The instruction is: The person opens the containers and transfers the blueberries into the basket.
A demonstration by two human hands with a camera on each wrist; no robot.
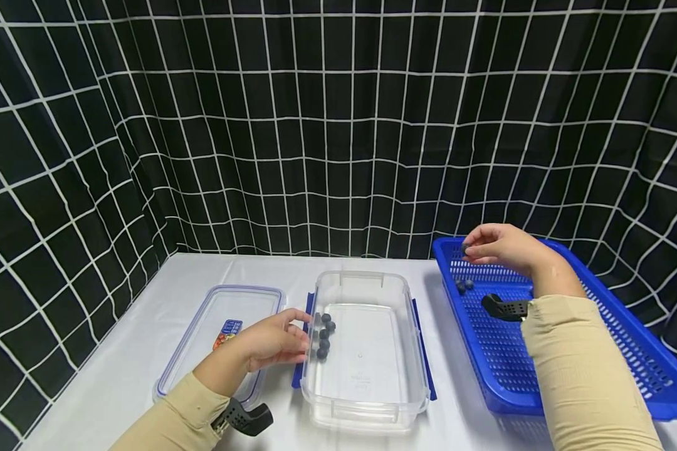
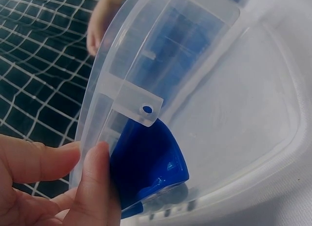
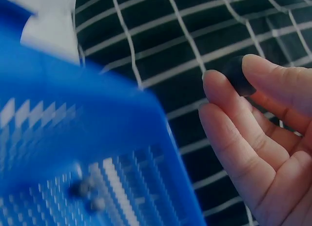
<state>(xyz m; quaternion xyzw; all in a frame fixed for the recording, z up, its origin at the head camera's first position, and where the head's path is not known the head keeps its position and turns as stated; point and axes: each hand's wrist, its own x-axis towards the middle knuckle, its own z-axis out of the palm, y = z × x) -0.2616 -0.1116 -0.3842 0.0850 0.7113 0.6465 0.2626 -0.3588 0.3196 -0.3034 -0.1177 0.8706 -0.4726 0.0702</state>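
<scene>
Relation of a held ball to a clear container, which is taken as the landmark. A small dark ball is pinched between the thumb and forefinger of the right hand; the gap between these fingers is narrow, no wider than the ball, while the other fingers are loosely bent. The ball is held in the air to the right of the container, toward its far end and well apart from it, by the far left corner of a blue basket. The container thus lies to the left of the holding fingers and closer to the person. Its long axis is directed away from the person; the ball is round, and neither a long axis nor a pointing direction can be told for it.

The left hand is the nearer to the container: its left rim is grasped there, the edge being passed between thumb and fingers, beside a blue latch. Several like balls are gathered inside along the container's left wall. A few more are seen in the basket, right of the container. A transparent lid is laid on the tabletop to the container's left.
</scene>
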